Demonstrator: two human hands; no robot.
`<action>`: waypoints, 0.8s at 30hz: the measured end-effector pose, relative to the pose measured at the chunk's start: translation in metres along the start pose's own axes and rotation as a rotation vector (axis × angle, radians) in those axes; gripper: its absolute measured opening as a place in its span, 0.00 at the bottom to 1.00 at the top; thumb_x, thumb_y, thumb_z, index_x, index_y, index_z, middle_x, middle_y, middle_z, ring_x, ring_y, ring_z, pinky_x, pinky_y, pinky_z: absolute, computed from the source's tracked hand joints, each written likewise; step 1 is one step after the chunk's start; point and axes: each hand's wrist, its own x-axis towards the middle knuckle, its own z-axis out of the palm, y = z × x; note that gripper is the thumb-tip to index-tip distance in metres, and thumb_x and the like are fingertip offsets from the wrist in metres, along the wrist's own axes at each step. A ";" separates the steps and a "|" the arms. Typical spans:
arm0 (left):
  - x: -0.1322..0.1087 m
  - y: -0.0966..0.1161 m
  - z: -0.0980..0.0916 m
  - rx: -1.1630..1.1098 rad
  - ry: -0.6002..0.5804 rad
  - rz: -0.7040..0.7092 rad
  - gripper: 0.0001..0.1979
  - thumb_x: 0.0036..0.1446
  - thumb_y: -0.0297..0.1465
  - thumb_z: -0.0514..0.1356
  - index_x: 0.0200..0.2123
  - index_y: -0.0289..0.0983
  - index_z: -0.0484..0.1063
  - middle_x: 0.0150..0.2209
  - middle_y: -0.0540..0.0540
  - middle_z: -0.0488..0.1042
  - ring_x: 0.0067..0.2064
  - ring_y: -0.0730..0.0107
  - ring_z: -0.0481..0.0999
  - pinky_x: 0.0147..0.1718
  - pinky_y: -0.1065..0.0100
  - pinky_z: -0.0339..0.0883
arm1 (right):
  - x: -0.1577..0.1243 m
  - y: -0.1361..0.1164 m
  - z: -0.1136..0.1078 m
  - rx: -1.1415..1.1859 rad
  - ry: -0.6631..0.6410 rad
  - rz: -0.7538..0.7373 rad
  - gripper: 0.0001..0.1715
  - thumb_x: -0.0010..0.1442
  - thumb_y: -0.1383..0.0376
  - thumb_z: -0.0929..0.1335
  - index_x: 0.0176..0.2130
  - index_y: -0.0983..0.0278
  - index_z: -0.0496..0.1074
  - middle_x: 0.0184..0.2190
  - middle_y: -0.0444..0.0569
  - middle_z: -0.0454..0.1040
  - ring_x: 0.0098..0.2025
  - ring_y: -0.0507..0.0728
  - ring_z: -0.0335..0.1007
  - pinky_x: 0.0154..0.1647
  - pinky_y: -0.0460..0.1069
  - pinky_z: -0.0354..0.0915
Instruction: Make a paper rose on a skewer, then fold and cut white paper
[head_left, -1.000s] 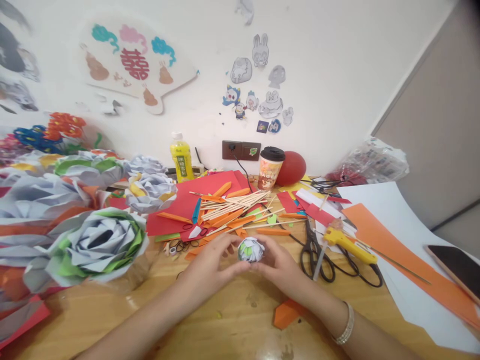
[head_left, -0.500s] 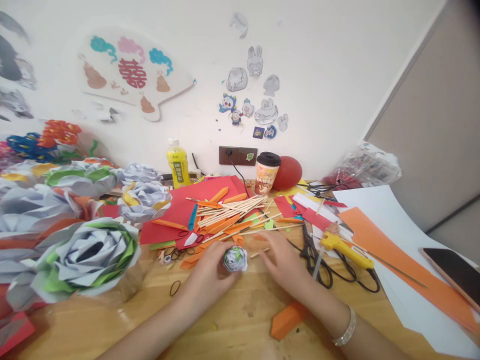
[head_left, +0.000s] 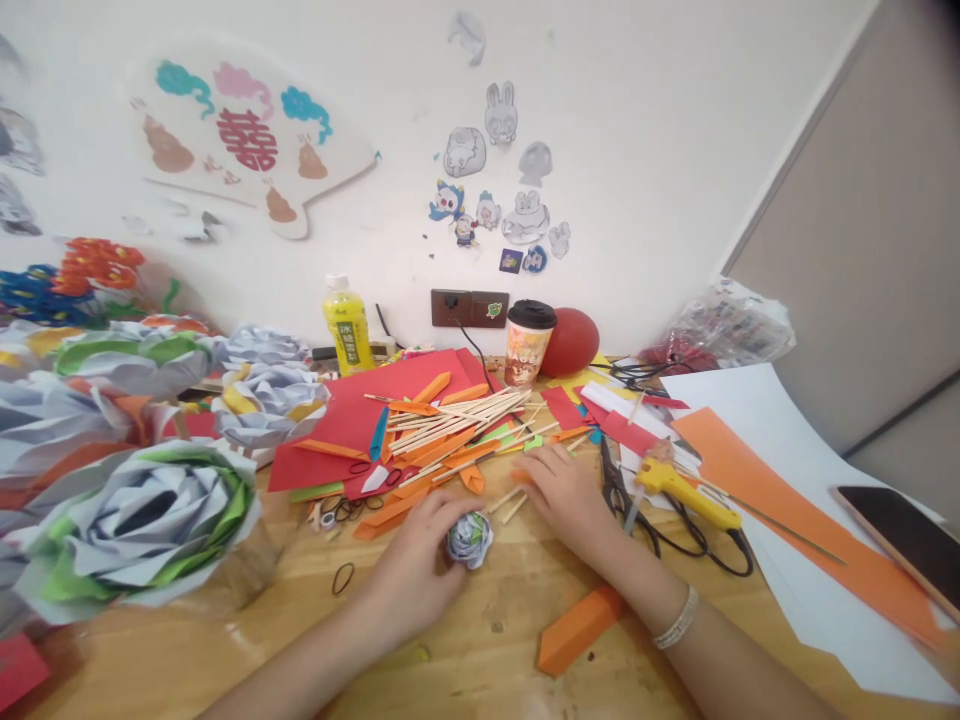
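Note:
My left hand [head_left: 420,560] is closed around a small rolled paper flower [head_left: 470,538], white with green and dark marks, held just above the wooden table [head_left: 225,640]. My right hand [head_left: 566,490] lies to its right, palm down, fingers reaching into the edge of a heap of wooden sticks [head_left: 457,420] and orange paper strips [head_left: 420,480]. Its fingertips touch a loose stick; whether they pinch it I cannot make out.
Big paper flowers [head_left: 142,520] crowd the left. Red paper sheets [head_left: 360,410], black scissors [head_left: 622,490], a yellow glue gun [head_left: 686,492], a folded orange piece [head_left: 577,628], a paper cup [head_left: 529,342], a yellow bottle [head_left: 347,325], white and orange sheets [head_left: 780,470] and a phone [head_left: 900,535] surround the hands.
My right hand let go of the small flower and moved up and right into the sticks. My left hand kept the flower and lowered it slightly.

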 end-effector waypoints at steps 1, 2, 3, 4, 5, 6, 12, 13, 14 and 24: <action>0.000 0.000 0.000 0.001 0.003 -0.010 0.24 0.43 0.18 0.54 0.45 0.39 0.66 0.44 0.43 0.67 0.47 0.63 0.67 0.47 0.59 0.62 | -0.001 -0.001 -0.003 0.042 -0.009 -0.068 0.10 0.56 0.71 0.64 0.41 0.66 0.68 0.37 0.52 0.69 0.40 0.58 0.60 0.42 0.52 0.61; 0.000 0.001 0.000 0.004 0.002 -0.021 0.24 0.43 0.19 0.55 0.45 0.39 0.66 0.45 0.43 0.67 0.48 0.63 0.67 0.48 0.59 0.61 | -0.001 -0.002 -0.005 0.067 -0.031 -0.131 0.08 0.56 0.70 0.65 0.39 0.65 0.69 0.37 0.51 0.69 0.40 0.57 0.60 0.41 0.51 0.61; 0.000 0.001 0.000 0.008 -0.001 -0.031 0.23 0.43 0.19 0.55 0.45 0.39 0.66 0.45 0.43 0.67 0.48 0.62 0.66 0.48 0.59 0.61 | -0.002 -0.003 -0.006 0.069 -0.057 -0.177 0.05 0.56 0.70 0.65 0.36 0.65 0.69 0.35 0.50 0.69 0.39 0.57 0.60 0.41 0.51 0.61; 0.000 0.001 -0.001 0.014 -0.003 -0.039 0.23 0.43 0.21 0.56 0.45 0.39 0.66 0.45 0.43 0.67 0.48 0.62 0.66 0.48 0.60 0.61 | -0.003 -0.004 -0.005 0.052 -0.079 -0.202 0.04 0.56 0.69 0.65 0.34 0.65 0.69 0.34 0.50 0.69 0.38 0.57 0.60 0.40 0.51 0.61; 0.000 0.001 -0.001 0.019 -0.005 -0.042 0.22 0.44 0.22 0.57 0.45 0.39 0.66 0.45 0.43 0.68 0.48 0.62 0.66 0.48 0.60 0.61 | -0.003 -0.004 -0.004 0.027 -0.090 -0.202 0.04 0.57 0.70 0.64 0.32 0.66 0.69 0.33 0.50 0.69 0.37 0.57 0.61 0.38 0.51 0.62; 0.000 0.001 -0.001 0.024 -0.004 -0.043 0.20 0.45 0.23 0.57 0.45 0.39 0.67 0.44 0.43 0.68 0.48 0.62 0.67 0.48 0.60 0.61 | -0.003 -0.005 -0.001 0.007 -0.092 -0.188 0.05 0.57 0.70 0.64 0.30 0.66 0.69 0.31 0.51 0.69 0.36 0.57 0.61 0.37 0.51 0.62; 0.000 -0.002 0.004 0.025 0.066 -0.057 0.22 0.45 0.25 0.59 0.46 0.39 0.64 0.46 0.42 0.69 0.48 0.60 0.67 0.47 0.57 0.62 | -0.004 -0.023 0.004 0.353 0.034 0.122 0.06 0.58 0.74 0.61 0.32 0.66 0.65 0.30 0.48 0.69 0.33 0.54 0.64 0.34 0.48 0.62; 0.000 -0.001 0.005 0.020 0.071 -0.061 0.23 0.44 0.25 0.59 0.47 0.39 0.63 0.46 0.42 0.69 0.48 0.60 0.68 0.47 0.57 0.62 | -0.005 -0.029 0.004 0.433 0.043 0.147 0.06 0.59 0.74 0.61 0.33 0.66 0.65 0.30 0.47 0.69 0.33 0.54 0.64 0.33 0.48 0.62; 0.000 -0.001 0.006 0.013 0.069 -0.060 0.23 0.44 0.25 0.59 0.47 0.38 0.62 0.46 0.42 0.69 0.48 0.61 0.68 0.46 0.58 0.63 | -0.005 -0.034 0.004 0.497 0.042 0.146 0.06 0.59 0.73 0.60 0.33 0.65 0.65 0.30 0.47 0.68 0.33 0.54 0.64 0.34 0.48 0.62; -0.002 0.004 0.006 0.045 0.045 0.080 0.19 0.46 0.24 0.58 0.44 0.39 0.64 0.42 0.45 0.70 0.43 0.63 0.68 0.42 0.61 0.63 | -0.008 -0.042 0.005 0.717 -0.019 0.143 0.03 0.55 0.68 0.66 0.34 0.65 0.66 0.32 0.47 0.67 0.36 0.55 0.64 0.37 0.49 0.61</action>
